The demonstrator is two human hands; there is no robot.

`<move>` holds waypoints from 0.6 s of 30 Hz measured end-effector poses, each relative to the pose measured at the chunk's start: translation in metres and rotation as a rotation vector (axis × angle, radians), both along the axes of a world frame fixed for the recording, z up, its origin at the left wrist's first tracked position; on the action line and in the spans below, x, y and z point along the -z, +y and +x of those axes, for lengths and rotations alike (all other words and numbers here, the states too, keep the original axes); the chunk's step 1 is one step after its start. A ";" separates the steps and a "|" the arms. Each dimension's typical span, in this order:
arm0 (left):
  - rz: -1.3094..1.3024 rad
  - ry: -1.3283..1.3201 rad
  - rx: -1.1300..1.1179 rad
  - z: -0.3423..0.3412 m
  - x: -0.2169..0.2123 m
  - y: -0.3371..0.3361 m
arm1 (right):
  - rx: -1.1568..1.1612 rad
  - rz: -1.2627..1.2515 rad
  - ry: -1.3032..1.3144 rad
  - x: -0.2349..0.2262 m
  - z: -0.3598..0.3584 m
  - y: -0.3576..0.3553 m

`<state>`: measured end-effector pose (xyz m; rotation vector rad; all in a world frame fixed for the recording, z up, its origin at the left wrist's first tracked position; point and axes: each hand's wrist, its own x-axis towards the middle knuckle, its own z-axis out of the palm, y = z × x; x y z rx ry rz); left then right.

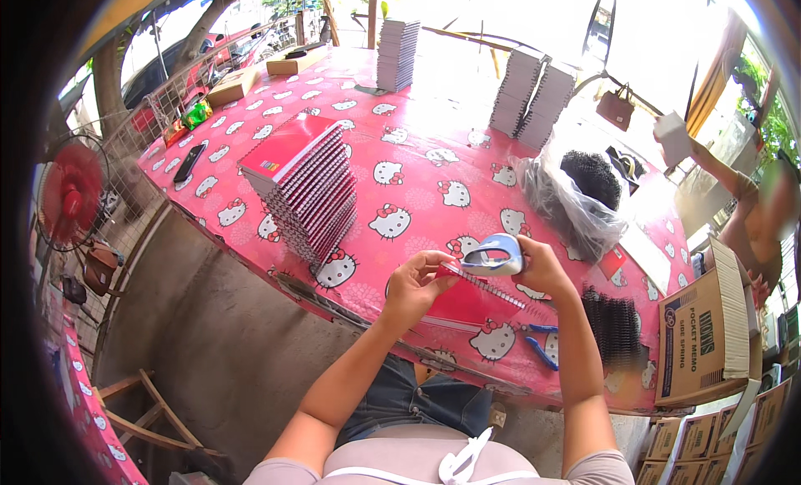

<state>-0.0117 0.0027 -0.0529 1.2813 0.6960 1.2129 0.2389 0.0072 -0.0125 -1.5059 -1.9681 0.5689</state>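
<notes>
My left hand (415,291) pinches a red-covered spiral notebook (467,308) while my right hand (541,270) grips a white-and-blue oval tool (501,269) near it, apparently mid-binding, the next move calling for steady alignment.

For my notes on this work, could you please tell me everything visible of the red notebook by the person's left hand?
The red notebook has a smooth-looking cover and a coil binding along its far edge. It sits askew at the table's near edge; the left hand grips the coil's left end. Whether the right hand's white-and-blue tool touches it is unclear.
</notes>
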 end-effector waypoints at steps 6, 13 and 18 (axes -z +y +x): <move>-0.020 -0.055 -0.015 -0.005 0.009 0.006 | 0.003 -0.025 0.023 0.000 -0.012 0.009; -0.049 -0.081 0.066 -0.012 0.011 0.003 | 0.337 0.014 -0.247 0.012 0.004 0.001; -0.042 -0.204 0.120 -0.004 0.009 0.003 | 0.382 0.064 -0.419 0.064 0.046 -0.029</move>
